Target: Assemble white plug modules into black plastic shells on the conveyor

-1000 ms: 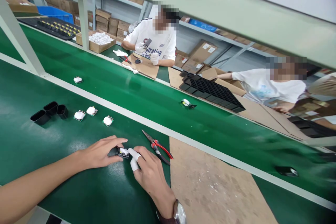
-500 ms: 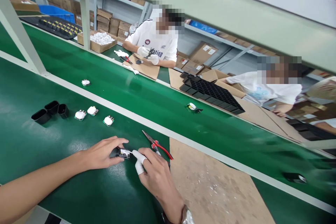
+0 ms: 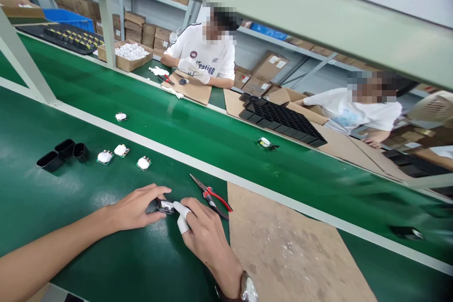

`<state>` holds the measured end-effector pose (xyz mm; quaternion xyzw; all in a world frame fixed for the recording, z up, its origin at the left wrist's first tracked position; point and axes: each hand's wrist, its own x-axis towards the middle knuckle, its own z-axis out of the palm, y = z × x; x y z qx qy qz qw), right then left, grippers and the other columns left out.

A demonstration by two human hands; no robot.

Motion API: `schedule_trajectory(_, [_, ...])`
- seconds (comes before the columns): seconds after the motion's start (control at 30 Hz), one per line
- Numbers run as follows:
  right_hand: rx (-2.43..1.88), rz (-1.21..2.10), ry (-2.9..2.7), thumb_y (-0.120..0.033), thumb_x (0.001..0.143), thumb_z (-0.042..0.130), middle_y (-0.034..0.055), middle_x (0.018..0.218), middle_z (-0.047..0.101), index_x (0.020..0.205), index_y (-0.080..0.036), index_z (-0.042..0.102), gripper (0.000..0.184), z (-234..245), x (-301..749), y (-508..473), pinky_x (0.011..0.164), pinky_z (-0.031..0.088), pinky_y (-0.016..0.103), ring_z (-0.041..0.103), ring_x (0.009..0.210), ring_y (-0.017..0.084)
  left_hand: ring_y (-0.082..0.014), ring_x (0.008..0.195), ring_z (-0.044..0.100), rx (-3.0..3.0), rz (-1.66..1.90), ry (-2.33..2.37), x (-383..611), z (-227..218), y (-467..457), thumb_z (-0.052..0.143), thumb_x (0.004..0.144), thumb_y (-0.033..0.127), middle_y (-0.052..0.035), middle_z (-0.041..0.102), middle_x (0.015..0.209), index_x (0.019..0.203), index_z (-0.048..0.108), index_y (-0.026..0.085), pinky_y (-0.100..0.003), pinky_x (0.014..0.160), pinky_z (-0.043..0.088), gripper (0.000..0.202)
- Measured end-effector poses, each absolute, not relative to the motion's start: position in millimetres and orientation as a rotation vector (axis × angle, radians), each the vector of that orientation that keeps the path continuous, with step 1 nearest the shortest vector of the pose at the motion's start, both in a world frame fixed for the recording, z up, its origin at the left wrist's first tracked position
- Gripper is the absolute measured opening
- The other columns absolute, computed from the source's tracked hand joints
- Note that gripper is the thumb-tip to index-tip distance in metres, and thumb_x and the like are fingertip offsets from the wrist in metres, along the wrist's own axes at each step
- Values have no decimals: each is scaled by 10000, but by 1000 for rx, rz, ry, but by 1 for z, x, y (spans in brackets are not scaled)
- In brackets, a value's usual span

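My left hand [image 3: 139,207] grips a small black plastic case [image 3: 158,205] between thumb and fingers, its open end facing right. A circuit board [image 3: 166,206] with a white top and metal pins shows at that opening. White finger cots cover the thumb and index finger of my right hand [image 3: 207,231]. Its index fingertip presses against the right end of the board, partly hiding it; the thumb is just below. Red-handled long-nose pliers [image 3: 211,196] lie behind my right hand. To the left are three circuit boards with white tops [image 3: 143,163] and three black cases [image 3: 50,161].
A stained cardboard sheet [image 3: 283,245] lies to the right. Beyond the pale rail [image 3: 148,138], a green belt [image 3: 198,127] carries a white-topped board [image 3: 121,116] and black parts [image 3: 406,232]. Across it, co-workers sit near rows of black cases [image 3: 283,120]. A frame post [image 3: 105,19] stands left.
The view has shifted slightly. On the belt, the white-topped board and the black parts have moved right. My right index fingertip is closer against the end of the board.
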<state>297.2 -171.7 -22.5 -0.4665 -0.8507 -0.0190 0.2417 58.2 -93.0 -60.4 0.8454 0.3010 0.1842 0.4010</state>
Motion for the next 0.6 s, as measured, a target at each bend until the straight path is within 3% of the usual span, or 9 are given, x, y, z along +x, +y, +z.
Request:
schedule_trajectory(0.2, [-1305, -48, -2369, 15, 891, 449, 79, 987, 689, 933, -189, 652, 291, -18, 293, -169, 615, 490, 346, 616, 793, 209, -255, 1197, 663, 2153, 478, 768, 59, -62, -94, 678, 967, 255, -47, 687, 1247, 1491, 447, 297, -383, 1005, 560, 575])
schedule_trajectory(0.33, [-1296, -101, -2238, -9, 937, 470, 76, 1043, 706, 1096, -177, 667, 304, -19, 304, -170, 668, 516, 323, 649, 812, 191, -232, 1087, 667, 2195, 515, 767, 59, -62, -95, 674, 974, 267, -48, 663, 1163, 1462, 475, 276, -365, 942, 561, 527])
schedule_trajectory(0.5, [-1324, -150, -2184, -14, 953, 484, 74, 1038, 707, 1114, -167, 671, 290, -22, 312, -172, 674, 508, 311, 648, 788, 180, -241, 948, 639, 2250, 490, 772, 61, -58, -94, 856, 823, 544, -25, 635, 1015, 1490, 489, 250, -375, 868, 547, 816])
schedule_trajectory(0.6, [-1302, -147, -2229, -3, 929, 486, 76, 1025, 698, 1112, -152, 675, 303, -22, 308, -174, 670, 502, 323, 639, 806, 197, -245, 951, 628, 2290, 486, 754, 64, -56, -93, 803, 868, 589, -37, 634, 1004, 1361, 610, 236, -365, 854, 525, 637])
